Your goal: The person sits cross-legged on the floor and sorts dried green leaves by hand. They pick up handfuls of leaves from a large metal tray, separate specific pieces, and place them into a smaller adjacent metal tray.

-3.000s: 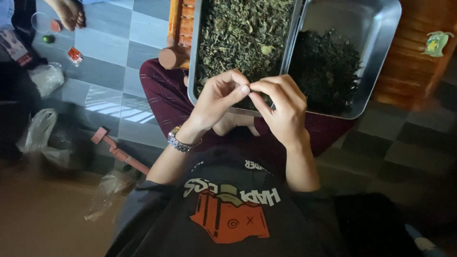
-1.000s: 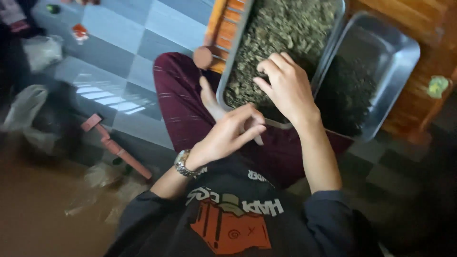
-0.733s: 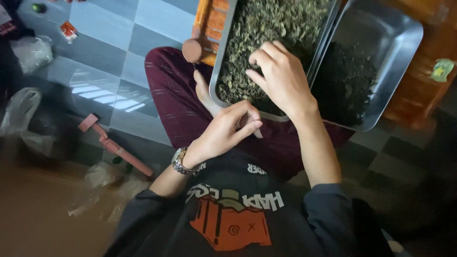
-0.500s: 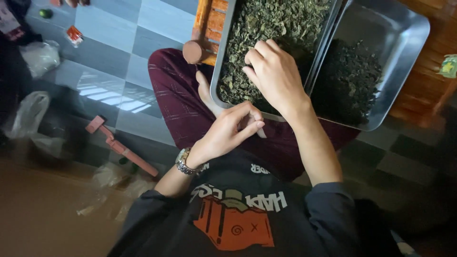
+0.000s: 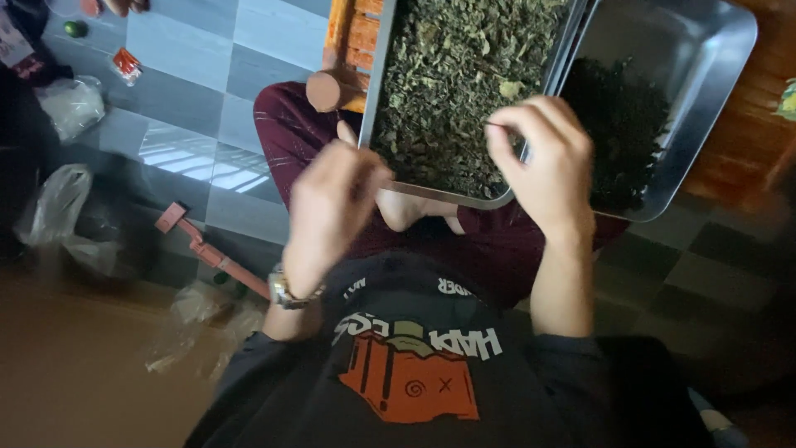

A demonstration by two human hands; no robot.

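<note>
My right hand [image 5: 547, 166] hovers over the near edge of a metal tray [image 5: 377, 91] filled with dried green leaves [image 5: 464, 75], its fingertips pinched on a thin leaf stem [image 5: 495, 126]. My left hand [image 5: 332, 207] is raised left of it, blurred by motion, with its fingers curled together near the tray's near left corner; whether it holds anything is unclear. A wristwatch [image 5: 286, 292] is on my left wrist. A second metal tray [image 5: 721, 75] to the right holds a pile of darker leaves [image 5: 622, 124]. Both trays rest over my lap.
An orange wooden frame [image 5: 352, 33] with a round peg lies under the left tray. The tiled floor [image 5: 191, 75] holds plastic bags [image 5: 70, 104], a red tool [image 5: 199, 241], a small red packet and a green fruit. Another person's hand [image 5: 124, 5] shows at the top left.
My right hand has lifted off the green leaves and drawn back with a stem pinched. My left hand has risen from my lap toward the tray.
</note>
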